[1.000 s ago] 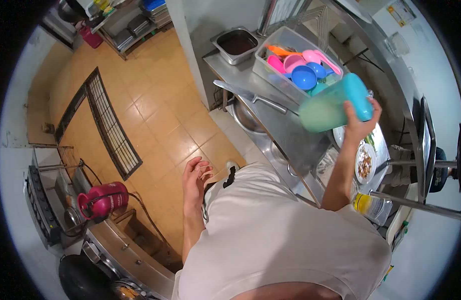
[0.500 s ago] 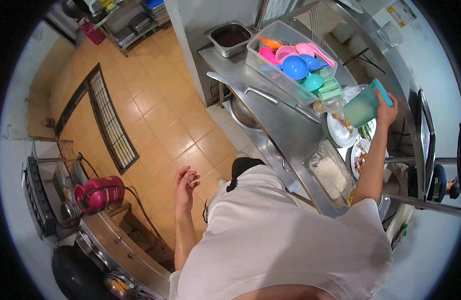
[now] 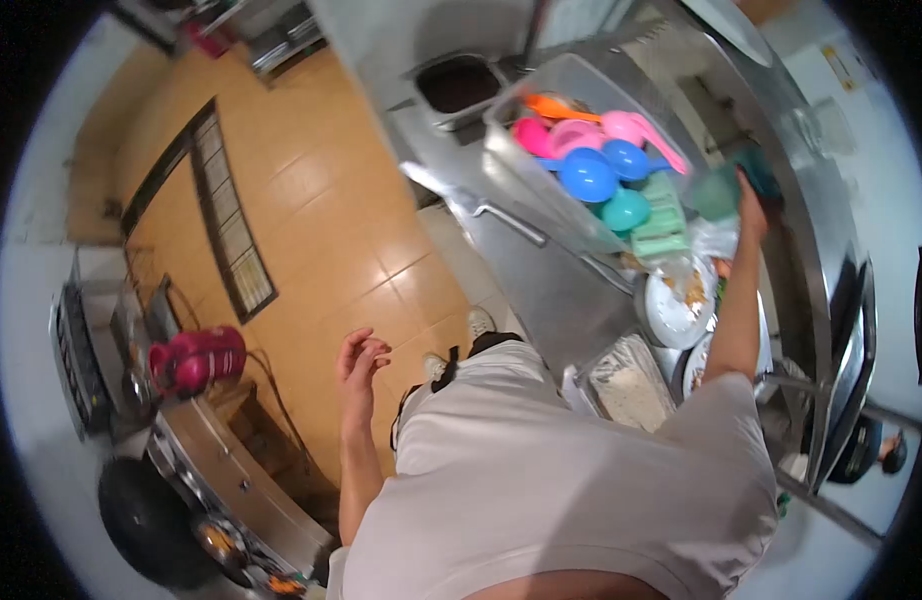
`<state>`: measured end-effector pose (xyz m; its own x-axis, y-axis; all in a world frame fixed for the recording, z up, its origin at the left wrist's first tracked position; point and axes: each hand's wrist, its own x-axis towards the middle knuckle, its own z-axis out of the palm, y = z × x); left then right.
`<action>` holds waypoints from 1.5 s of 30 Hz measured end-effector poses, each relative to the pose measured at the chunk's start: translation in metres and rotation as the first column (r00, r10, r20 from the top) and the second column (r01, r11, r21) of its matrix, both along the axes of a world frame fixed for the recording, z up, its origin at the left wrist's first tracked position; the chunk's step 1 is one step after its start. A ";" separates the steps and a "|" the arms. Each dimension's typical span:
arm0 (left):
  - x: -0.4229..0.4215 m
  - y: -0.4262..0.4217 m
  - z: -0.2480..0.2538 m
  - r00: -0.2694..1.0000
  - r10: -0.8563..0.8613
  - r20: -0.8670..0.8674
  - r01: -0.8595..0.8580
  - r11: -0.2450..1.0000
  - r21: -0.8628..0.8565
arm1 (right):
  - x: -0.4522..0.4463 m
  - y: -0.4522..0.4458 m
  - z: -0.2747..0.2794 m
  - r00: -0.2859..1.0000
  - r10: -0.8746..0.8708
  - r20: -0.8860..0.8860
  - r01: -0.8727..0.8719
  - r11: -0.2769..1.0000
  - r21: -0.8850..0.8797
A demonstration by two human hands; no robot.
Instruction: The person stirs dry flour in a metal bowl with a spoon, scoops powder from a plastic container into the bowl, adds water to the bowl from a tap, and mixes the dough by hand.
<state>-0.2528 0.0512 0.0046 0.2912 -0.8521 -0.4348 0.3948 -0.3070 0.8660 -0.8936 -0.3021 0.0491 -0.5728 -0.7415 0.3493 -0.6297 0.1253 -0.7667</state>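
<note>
Tiled kitchen, orange-tan floor with a long drain grate let into it; red gas cylinder and black wok on the far left side. Steel counter runs along the right, crowded: clear plastic bin full of scoops and ladles, metal pan with dark contents behind it, tray of pale powdery stuff nearer the body, plate with food bits beside it, knife lying along the counter edge. Step in hand looks like carrying or placing: right arm is stretched past the plates, and the right hand is wrapped around a teal container just beyond the bin's right end. Blur there; can't tell whether its base touches anything or what's inside. Setting it down would call for a flat spot among the clutter, a level hold and a late release; bumping the plate or the plastic bag seems the main risk. Left hand holds nothing visible, fingers loosely spread and part curled, over the floor, well apart from the counter.
</note>
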 end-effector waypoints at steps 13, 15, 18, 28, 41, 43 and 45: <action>-0.077 -0.060 0.012 0.930 -0.326 0.169 0.336 0.941 -0.034 | 0.025 -0.018 -0.001 0.939 -0.119 -0.324 0.201 0.952 0.231; -0.081 -0.060 0.011 0.927 -0.335 0.171 0.343 0.939 -0.020 | 0.018 -0.020 -0.022 0.901 -0.138 -0.411 0.215 0.965 0.147; -0.085 -0.060 0.012 0.925 -0.337 0.175 0.344 0.939 -0.010 | 0.005 -0.018 -0.036 0.918 -0.148 -0.367 0.224 0.959 0.175; -0.042 -0.051 0.008 0.965 -0.239 0.111 0.235 0.971 0.045 | 0.062 0.027 -0.004 0.916 -0.005 -0.401 0.022 0.999 0.037; 0.209 -0.080 0.035 0.994 0.106 0.038 -0.078 0.891 -0.447 | 0.670 0.164 0.048 -0.396 0.385 0.834 -0.906 -0.016 -0.423; 0.235 -0.082 0.059 0.909 0.285 0.303 -0.107 0.864 -0.493 | 0.719 0.160 0.052 -0.460 0.326 0.826 -0.888 -0.151 -0.434; 0.264 -0.098 0.076 0.783 0.469 0.409 -0.147 0.778 -0.610 | 0.761 0.143 0.055 -0.544 0.270 0.794 -0.837 -0.233 -0.495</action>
